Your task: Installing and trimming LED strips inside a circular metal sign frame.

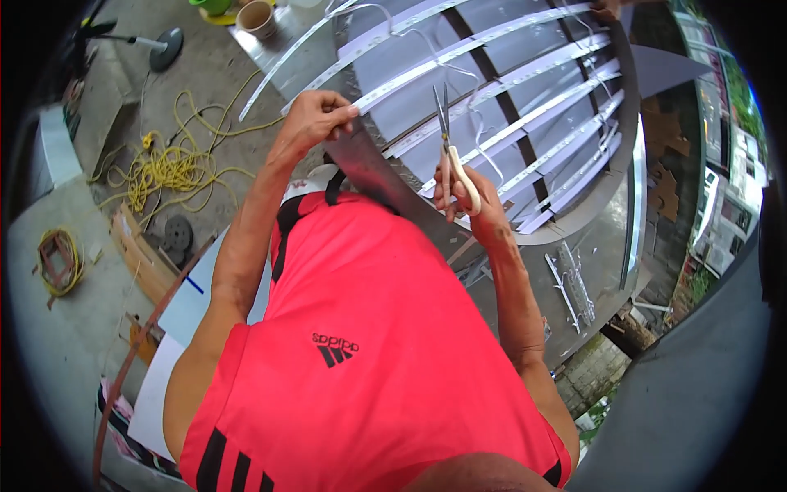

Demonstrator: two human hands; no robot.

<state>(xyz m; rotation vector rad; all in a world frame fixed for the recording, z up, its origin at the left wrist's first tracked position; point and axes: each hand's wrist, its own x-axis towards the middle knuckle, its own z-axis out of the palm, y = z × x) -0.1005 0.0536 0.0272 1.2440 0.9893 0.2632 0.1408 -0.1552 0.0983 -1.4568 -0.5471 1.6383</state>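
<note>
Left hand (322, 123) pinches the near end of a white light strip (402, 84) between thumb and fingertips, other fingers curled; the strip runs from there away and to the right, over the round frame (557, 234). Right hand (479, 205) grips scissors (461, 176) by the pale handles, blades pointing away from the body, tips a little parted, apart from the pinched end and to its right. Doing this well, in my judgement: keep the pinch light and flat so the strip doesn't kink, hold it taut, bring the blades in square, and keep the left fingertips out of their line. Loose white wire (459, 70) loops just beyond the scissors, so best nudge it aside before closing the blades, easy to nick otherwise. Another hand (607, 8) shows at the far edge of the frame, well away from both, so worth not tugging the strip hard. More white strips lie in rows beyond the right hand; small marks along them, too fine to read. Writing: the red shirt (385, 279), below and between the hands, carries a dark striped emblem with a short word, upside down from here, plus dark stripes at the shoulder. White cloth (299, 187) just below the left hand has a reddish mark, not legible; no lettering I can make out on the scissors
</note>
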